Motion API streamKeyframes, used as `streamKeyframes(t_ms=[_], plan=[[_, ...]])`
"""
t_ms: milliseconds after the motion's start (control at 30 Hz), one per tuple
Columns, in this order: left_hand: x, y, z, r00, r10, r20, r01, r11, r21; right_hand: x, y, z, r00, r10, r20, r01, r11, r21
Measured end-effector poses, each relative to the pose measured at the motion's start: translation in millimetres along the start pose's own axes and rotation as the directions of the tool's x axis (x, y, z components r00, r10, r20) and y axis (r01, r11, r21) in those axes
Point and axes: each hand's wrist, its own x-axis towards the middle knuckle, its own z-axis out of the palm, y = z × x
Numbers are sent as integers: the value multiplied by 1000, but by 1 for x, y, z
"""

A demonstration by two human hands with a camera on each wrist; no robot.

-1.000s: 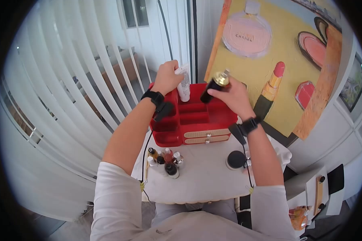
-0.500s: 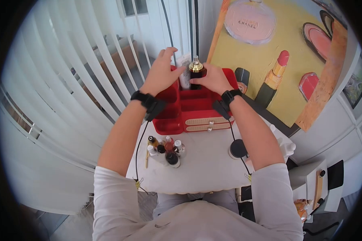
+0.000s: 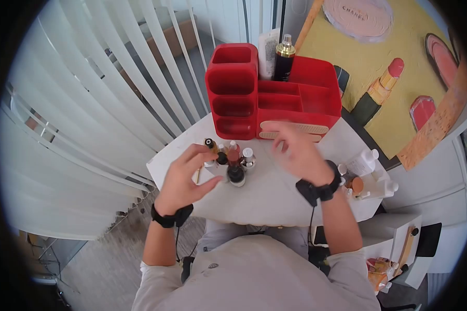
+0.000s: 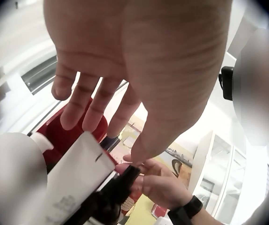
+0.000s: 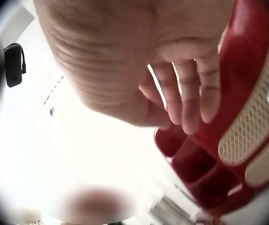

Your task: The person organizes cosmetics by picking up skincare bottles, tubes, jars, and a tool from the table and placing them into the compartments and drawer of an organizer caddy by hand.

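Observation:
My left hand [image 3: 184, 179] hovers over the table with fingers spread, its fingertips right at the left side of several small bottles. Among them are a black-topped bottle [image 3: 236, 175], a reddish bottle [image 3: 233, 157] and a silvery bottle with a white cap [image 3: 248, 160]. My right hand [image 3: 296, 153], blurred and holding nothing, is in front of the red organizer [image 3: 316, 70]. At the back of the organizer stand a dark spray bottle [image 3: 283, 66] with a gold collar and a white tube [image 3: 268, 54]. A white container [image 4: 78, 173] looms below my left fingers in the left wrist view.
Woven-front drawers [image 3: 311, 128] form the organizer's lower right front. White bottles [image 3: 363, 161] and an orange-brown jar [image 3: 355, 184] crowd the table's right edge. Vertical blinds [image 3: 93, 119] hang on the left; a makeup painting [image 3: 368, 67] leans at back right.
My right hand has set the dark spray bottle beside the white tube in the organizer and let go. Both hands have drawn back toward me, the left down to the small bottles.

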Motion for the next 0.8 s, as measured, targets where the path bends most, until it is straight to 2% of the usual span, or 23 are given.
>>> streamKeyframes(t_ms=[33, 67, 133, 233, 267, 333, 367, 433, 467, 500, 533, 567, 633, 667, 700, 767, 800], plan=[[-6, 5, 4, 1000, -6, 7, 6, 1000, 0, -13, 0, 16, 999, 8, 52, -8, 1000, -17], [-8, 10, 9, 1000, 18, -5, -17, 995, 96, -19, 4, 28, 999, 11, 50, -10, 1000, -14], [-7, 22, 19, 994, 98, -39, -84, 956, 280, -26, 13, 45, 986, 98, 136, -107, 993, 57], [7, 35, 27, 987, 151, -57, -120, 924, 364, -27, 21, 54, 973, 147, 178, -163, 983, 81], [8, 32, 29, 985, 160, -63, -126, 923, 363, -28, 23, 55, 975, 142, 173, -157, 985, 73], [12, 21, 36, 985, 166, 53, -173, 910, 376, -29, 25, 55, 964, 220, 151, -228, 973, 34], [13, 20, 37, 984, 175, 41, -178, 910, 374, -29, 26, 53, 965, 215, 148, -221, 975, 21], [12, 20, 40, 982, 163, 99, -187, 927, 324, -33, 26, 54, 998, 62, 28, -64, 995, 74], [13, 26, 39, 982, 149, 118, -178, 941, 289, -33, 26, 56, 998, 65, 15, -66, 996, 64], [14, 26, 41, 978, 170, 120, -197, 939, 283, -31, 27, 56, 996, 61, 65, -62, 998, 17], [13, 25, 41, 971, 159, 180, -206, 936, 284, -30, 29, 55, 992, 59, 115, -56, 998, -31], [14, 26, 43, 960, 147, 239, -215, 934, 287, -32, 30, 54, 993, 57, 98, -53, 998, -45], [16, 30, 43, 953, 187, 238, -254, 923, 290, -35, 28, 54, 996, 48, 69, -50, 999, 15], [17, 32, 41, 950, 184, 252, -252, 930, 268, -37, 26, 49, 989, 120, 83, -115, 991, -65], [18, 35, 39, 947, 178, 267, -245, 937, 247, -41, 24, 39, 990, 114, 78, -109, 992, -67], [26, 43, 29, 949, 168, 268, -231, 946, 228, -43, -5, 9, 963, 258, 77, -259, 966, 2], [32, 50, 23, 950, 166, 263, -217, 960, 178, -42, 0, -5, 960, 270, 73, -276, 957, 85]])
